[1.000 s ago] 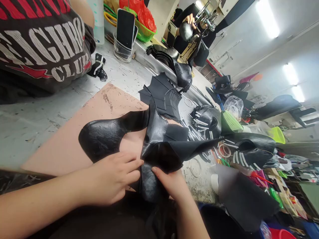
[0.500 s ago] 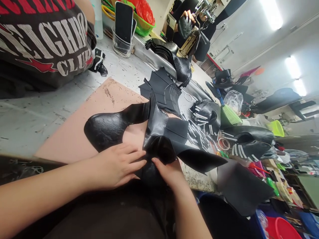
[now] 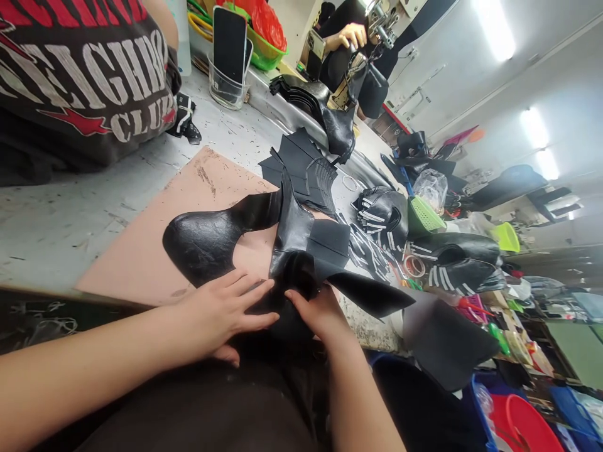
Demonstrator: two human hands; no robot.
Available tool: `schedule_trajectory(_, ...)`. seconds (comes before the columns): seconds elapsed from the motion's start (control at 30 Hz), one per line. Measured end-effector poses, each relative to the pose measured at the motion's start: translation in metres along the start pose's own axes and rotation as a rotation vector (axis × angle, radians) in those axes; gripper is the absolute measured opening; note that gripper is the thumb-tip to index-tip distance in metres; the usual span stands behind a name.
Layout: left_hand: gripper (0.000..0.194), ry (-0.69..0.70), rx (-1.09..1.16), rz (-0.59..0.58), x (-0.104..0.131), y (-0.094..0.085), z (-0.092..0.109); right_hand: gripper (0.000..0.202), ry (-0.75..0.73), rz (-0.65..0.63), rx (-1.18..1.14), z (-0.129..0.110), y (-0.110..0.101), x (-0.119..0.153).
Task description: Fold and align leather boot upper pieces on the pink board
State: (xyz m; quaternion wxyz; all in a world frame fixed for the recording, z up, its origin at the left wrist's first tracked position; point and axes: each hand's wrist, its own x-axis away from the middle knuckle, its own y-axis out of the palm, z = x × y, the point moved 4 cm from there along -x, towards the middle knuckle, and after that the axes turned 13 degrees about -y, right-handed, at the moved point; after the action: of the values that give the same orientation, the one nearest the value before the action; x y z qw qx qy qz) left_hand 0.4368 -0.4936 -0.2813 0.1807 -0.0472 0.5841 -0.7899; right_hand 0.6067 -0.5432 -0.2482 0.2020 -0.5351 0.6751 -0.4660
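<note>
A black leather piece with a rounded left end lies on the pink board and reaches to the board's near edge. My left hand rests on its near part with the fingers spread. To the right, my right hand grips the folded near part of the leather, thumb on top and the other fingers hidden beneath. Just beyond the hands, a dark flat flap sticks out to the right. A pointed black strip extends past the table edge.
Stacked black pieces lie behind the board, with white-striped pieces to their right. A clear cup holds phones. One person's shirt is at the left; another person's hand is at a machine. A red bucket stands lower right.
My left hand's fingers have spread, and its thumb now shows lower down. My right hand has shifted slightly up. The far person's hand has moved up off a black piece. The view has shifted slightly.
</note>
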Motion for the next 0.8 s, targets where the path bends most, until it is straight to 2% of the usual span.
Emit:
schedule_trajectory(0.13,0.066,0.072,0.016,-0.020,0.003,0.004,0.005,0.040,-0.014,0.008,0.022,-0.003,0.001,0.001)
schedule_trajectory(0.2,0.070,0.113,0.064,-0.089,0.004,0.005,0.007,0.040,0.011,-0.007,0.026,-0.002,0.002,0.002)
schedule_trajectory(0.3,0.074,0.087,0.111,-0.197,0.005,0.007,0.008,0.042,0.019,-0.014,0.011,-0.001,0.004,0.002)
schedule_trajectory(0.4,0.054,0.039,0.103,-0.216,0.006,0.007,0.010,0.047,0.009,0.011,-0.036,0.002,0.005,-0.002)
schedule_trajectory(0.5,0.037,-0.006,0.116,-0.238,0.006,-0.003,0.010,0.052,-0.004,0.047,-0.112,0.007,0.006,-0.005)
schedule_trajectory(0.6,0.016,-0.073,0.278,-0.295,0.003,-0.022,0.005,0.049,-0.021,0.132,-0.249,0.010,0.008,0.000)
schedule_trajectory(0.63,0.015,-0.125,0.346,-0.281,0.003,-0.028,0.001,0.045,-0.035,0.192,-0.312,0.011,0.009,0.005)
schedule_trajectory(0.7,0.020,-0.240,0.386,-0.139,0.004,-0.038,-0.007,0.040,-0.060,0.327,-0.494,0.011,0.011,0.019)
schedule_trajectory(0.77,0.050,-0.254,0.241,0.091,0.008,-0.045,-0.011,0.040,-0.080,0.441,-0.755,0.010,0.014,0.038)
schedule_trajectory(0.8,0.063,-0.206,0.122,0.197,0.010,-0.048,-0.010,0.041,-0.091,0.482,-0.895,0.009,0.013,0.048)
